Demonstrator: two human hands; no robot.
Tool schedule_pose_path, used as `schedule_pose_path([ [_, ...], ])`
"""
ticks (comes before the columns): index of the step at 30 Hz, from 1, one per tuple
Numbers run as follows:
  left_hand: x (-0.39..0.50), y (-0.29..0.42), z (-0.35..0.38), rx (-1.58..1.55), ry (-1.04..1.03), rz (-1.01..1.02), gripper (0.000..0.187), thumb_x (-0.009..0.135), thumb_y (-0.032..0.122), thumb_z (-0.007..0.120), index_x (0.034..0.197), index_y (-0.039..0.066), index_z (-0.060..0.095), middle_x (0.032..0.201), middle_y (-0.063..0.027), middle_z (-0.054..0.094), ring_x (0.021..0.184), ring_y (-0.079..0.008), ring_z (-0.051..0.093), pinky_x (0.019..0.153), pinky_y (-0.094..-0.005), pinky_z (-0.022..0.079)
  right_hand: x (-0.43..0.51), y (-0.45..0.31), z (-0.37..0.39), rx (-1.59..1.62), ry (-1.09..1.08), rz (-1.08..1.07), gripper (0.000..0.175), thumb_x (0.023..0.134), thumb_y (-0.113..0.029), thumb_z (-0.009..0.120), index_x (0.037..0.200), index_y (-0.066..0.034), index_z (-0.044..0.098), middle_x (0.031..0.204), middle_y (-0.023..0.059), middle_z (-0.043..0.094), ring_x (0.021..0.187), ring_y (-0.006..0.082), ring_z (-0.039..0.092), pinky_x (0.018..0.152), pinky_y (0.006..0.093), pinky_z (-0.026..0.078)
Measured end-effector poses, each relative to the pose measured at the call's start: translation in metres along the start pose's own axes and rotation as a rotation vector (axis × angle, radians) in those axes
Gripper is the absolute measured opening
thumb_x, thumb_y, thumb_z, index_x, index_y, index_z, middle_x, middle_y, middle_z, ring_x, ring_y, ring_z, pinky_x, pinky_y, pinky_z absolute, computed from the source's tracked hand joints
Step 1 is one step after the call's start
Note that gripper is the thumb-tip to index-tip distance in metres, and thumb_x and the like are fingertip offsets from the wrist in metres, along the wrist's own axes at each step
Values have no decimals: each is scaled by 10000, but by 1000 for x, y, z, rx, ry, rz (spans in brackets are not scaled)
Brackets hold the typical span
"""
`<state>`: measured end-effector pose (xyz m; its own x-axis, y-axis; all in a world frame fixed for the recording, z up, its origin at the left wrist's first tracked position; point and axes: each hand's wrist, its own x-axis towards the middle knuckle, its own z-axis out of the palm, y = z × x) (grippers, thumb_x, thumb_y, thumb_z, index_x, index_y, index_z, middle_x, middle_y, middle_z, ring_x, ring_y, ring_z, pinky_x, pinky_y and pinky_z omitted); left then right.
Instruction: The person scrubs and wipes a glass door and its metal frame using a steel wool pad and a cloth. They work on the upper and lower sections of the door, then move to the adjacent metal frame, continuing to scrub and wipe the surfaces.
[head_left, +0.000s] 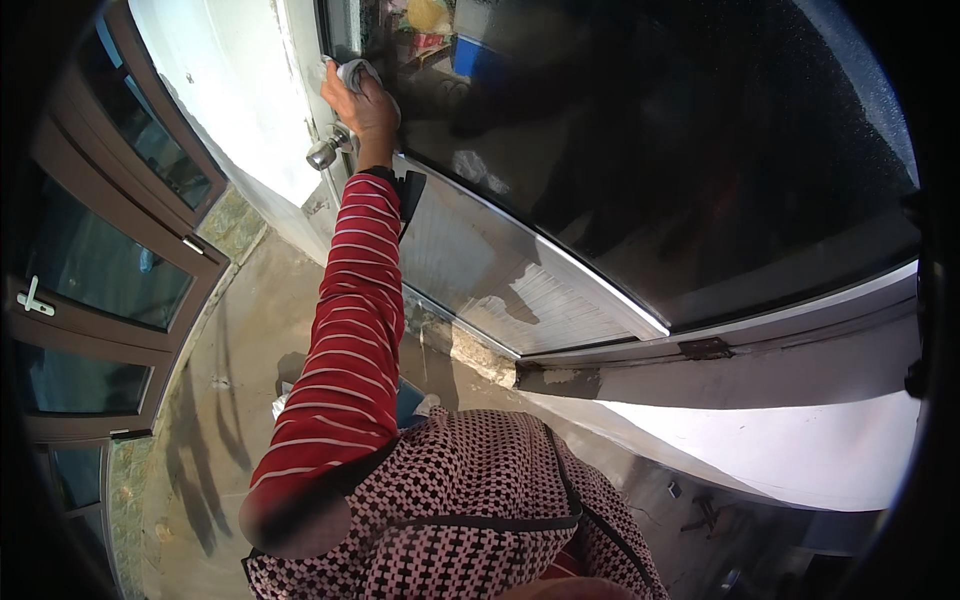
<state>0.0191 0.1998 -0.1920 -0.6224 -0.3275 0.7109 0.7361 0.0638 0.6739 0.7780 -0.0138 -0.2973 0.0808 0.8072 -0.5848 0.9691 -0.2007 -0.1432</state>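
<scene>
My left hand (364, 105) is raised at the upper left and grips a crumpled grey-white cloth (358, 73). It holds the cloth at the edge of a door's dark glass pane (637, 165), beside the white frame. Just below the hand is a round metal door knob (324, 153). The arm is in a red sleeve with white stripes, with a black band at the wrist. Under the glass lies the door's white lower panel (480, 262), partly in shadow. My right hand is out of view.
A brown-framed door (105, 285) with glass panes and a white handle (34, 297) stands at the left. A metal hinge (705, 348) sits on the right side of the white door. Low on the right, a small stool (702, 514) stands on the concrete floor.
</scene>
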Motion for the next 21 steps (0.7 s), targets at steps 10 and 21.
schedule_pose_path([
  [10, -67, 24, -44, 387, -388, -475, 531, 976, 282, 565, 1405, -9, 450, 1320, -270, 504, 1193, -485, 559, 1016, -539, 468, -20, 33, 11, 62, -23, -17, 258, 926, -263, 647, 1067, -47, 665, 1047, 222, 722, 1029, 399, 681, 841, 477, 515],
  [21, -252, 172, -87, 87, -478, -46, 535, 879, 89, 665, 1360, -8, 450, 1284, -243, 446, 1170, -461, 503, 983, -553, 458, -42, 84, 20, 197, -18, 21, 261, 920, -268, 651, 1059, -47, 663, 1043, 219, 723, 1026, 401, 680, 831, 471, 512],
])
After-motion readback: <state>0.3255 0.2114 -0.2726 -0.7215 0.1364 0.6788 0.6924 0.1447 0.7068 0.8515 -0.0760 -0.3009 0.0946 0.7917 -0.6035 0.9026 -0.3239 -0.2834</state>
